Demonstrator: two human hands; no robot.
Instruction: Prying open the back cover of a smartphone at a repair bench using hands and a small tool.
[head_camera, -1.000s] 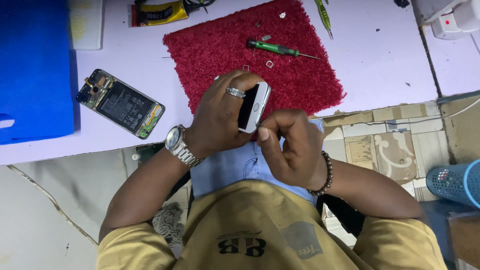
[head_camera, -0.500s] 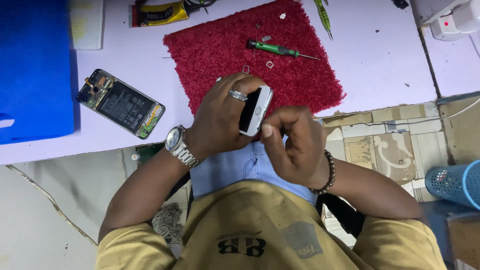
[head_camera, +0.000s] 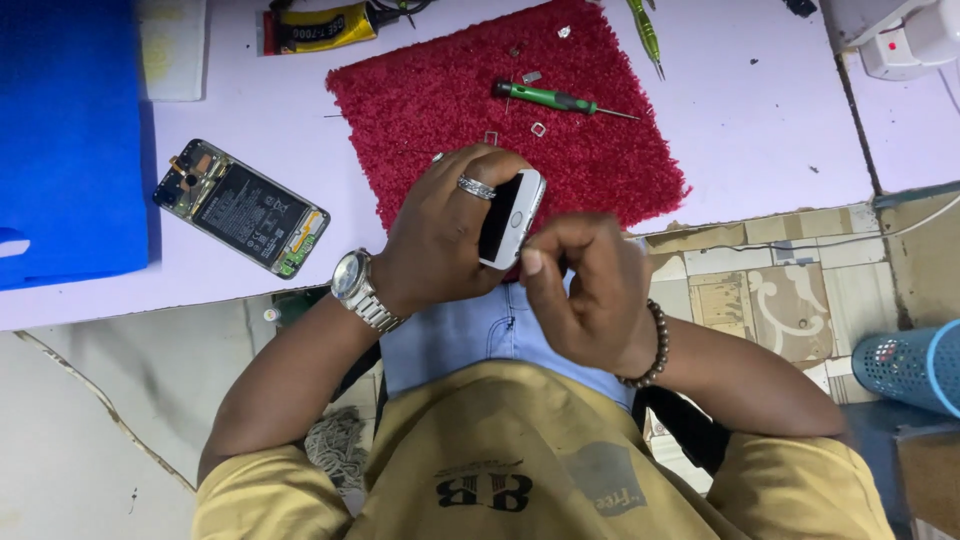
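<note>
Fingers of our left hand (head_camera: 440, 235) clamp the white phone (head_camera: 510, 217) edgewise, steadying it; our right hand (head_camera: 585, 295) pinches together at its lower edge above the red mat (head_camera: 420, 100).

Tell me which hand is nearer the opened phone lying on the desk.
Left. The left hand, gripping a white phone, sits just right of the opened phone; the right hand is farther right, beyond the white phone.

white phone (head_camera: 508, 218) | dark screen, white frame | tilted on edge | above red mat's near edge
</note>
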